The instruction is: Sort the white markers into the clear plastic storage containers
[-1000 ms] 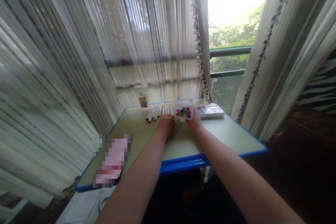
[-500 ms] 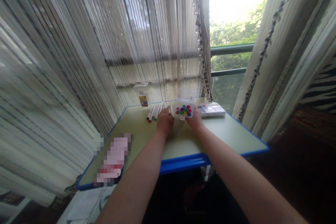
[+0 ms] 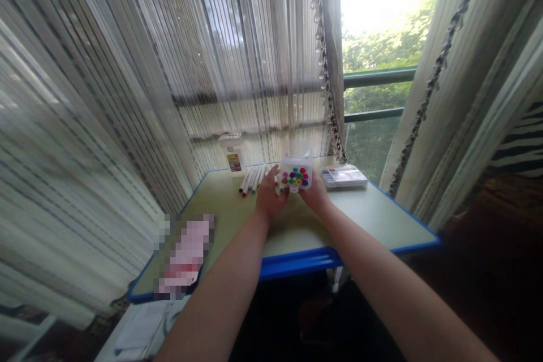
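The clear plastic marker case [image 3: 296, 163] is sitting near the far edge of the table [image 3: 297, 232], between the hands, its colourful marker ends facing the near edge. The right hand [image 3: 314, 189] is grasping its right side; the left hand [image 3: 270, 192] is cupping with parted fingers by its left side, though whether it is touching the case or gripping a marker I cannot tell. Bare tabletop is stretching from both hands to the blue near edge. Just left of the left hand, loose white markers [image 3: 251, 180] are lying side by side. A clear container [image 3: 233, 153] is standing by the far left corner, a flat clear case [image 3: 344, 177] is lying by the far right corner, and a pink item [image 3: 189, 251], blurred out, is lying along the left edge.
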